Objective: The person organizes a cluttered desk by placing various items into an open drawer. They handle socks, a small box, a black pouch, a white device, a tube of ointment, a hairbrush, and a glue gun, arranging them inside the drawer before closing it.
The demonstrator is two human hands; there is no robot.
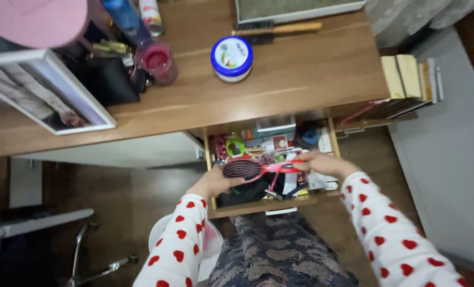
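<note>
Hairbrush (258,168), red with a dark bristled oval head, is lying level across the open drawer (263,204), held at both ends just above the clutter. That wooden desk (279,85) is spreading over the top of the view, and the drawer is hanging pulled out beneath its front edge, crammed with small items. Along the desk's left side a white-framed picture (51,93) is lying flat. A round blue-and-white jar (231,57) is sitting near the middle. The left hand (213,183) is cupping the brush head, fingers curled under it. The right hand (322,162) is pinching the handle end.
</note>
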